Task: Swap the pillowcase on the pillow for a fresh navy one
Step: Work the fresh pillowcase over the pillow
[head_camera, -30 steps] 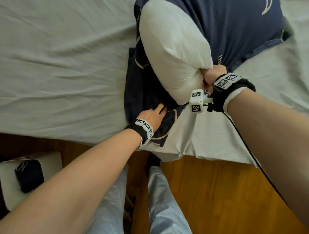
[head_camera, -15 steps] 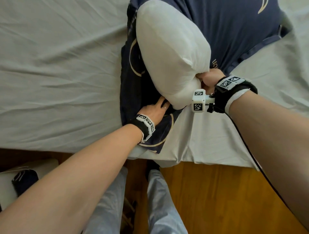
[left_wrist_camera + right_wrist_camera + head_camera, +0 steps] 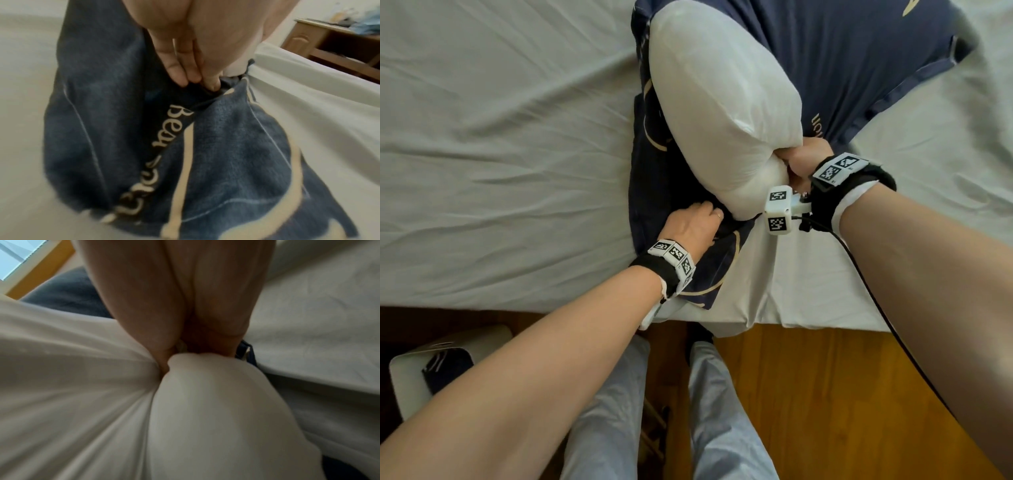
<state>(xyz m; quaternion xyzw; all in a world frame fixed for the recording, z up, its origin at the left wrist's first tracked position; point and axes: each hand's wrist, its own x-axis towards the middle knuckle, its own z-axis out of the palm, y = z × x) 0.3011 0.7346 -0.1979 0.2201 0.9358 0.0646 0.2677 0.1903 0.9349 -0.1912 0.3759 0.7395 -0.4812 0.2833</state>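
Note:
A white pillow (image 3: 722,102) lies on the bed, its far part inside a navy pillowcase (image 3: 842,51) with cream print. My right hand (image 3: 804,161) grips the pillow's bunched near corner; in the right wrist view the hand (image 3: 195,345) squeezes the white pillow (image 3: 205,418). More navy fabric (image 3: 664,181) lies flat under and left of the pillow. My left hand (image 3: 695,222) rests on it at the pillow's near end. In the left wrist view its fingertips (image 3: 185,81) curl into a fold of the navy fabric (image 3: 205,154). Whether this is one pillowcase or two is unclear.
A pale, wrinkled bed sheet (image 3: 500,154) covers the bed, whose near edge runs just below my hands. Below it are a wooden floor (image 3: 825,394), my legs (image 3: 715,411) and a white box (image 3: 404,380) holding dark cloth. A wooden cabinet (image 3: 339,42) stands beyond the bed.
My left hand has slid forward over the navy fabric to the pillow's near end and curled into a fold. The right hand keeps its grip on the pillow corner.

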